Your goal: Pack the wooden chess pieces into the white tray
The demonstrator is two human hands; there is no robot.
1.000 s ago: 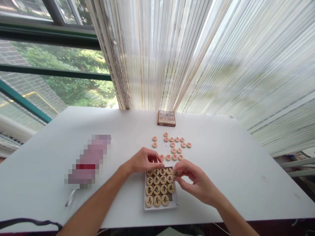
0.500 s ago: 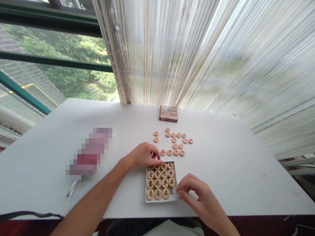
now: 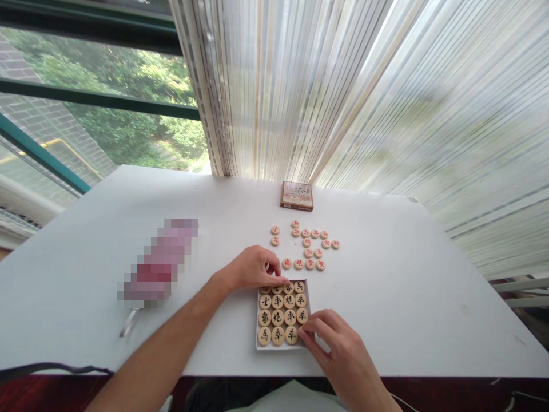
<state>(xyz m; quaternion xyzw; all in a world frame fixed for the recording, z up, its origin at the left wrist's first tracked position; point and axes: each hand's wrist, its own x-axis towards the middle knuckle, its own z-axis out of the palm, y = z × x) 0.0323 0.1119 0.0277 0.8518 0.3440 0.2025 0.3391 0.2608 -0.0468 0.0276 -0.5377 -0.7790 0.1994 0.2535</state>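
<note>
Right hand (image 3: 338, 349) has been brought from the far-right corner of the tray (image 3: 274, 347) to its near-right corner. Thumb and forefinger are pinched narrow there, against the near row of black-marked pieces (image 3: 278, 316). Whether a piece is held cannot be told. Left hand (image 3: 251, 269) is kept half-curled, fingertips on the far row, nothing gripped. Tray lies by the near edge of the table (image 3: 407, 297).

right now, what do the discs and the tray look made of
Discs: likely wood, with pale tan, smooth matte faces and black inked characters. Tray: probably thin white card, going by its low flat rim, though plastic is possible.
</note>
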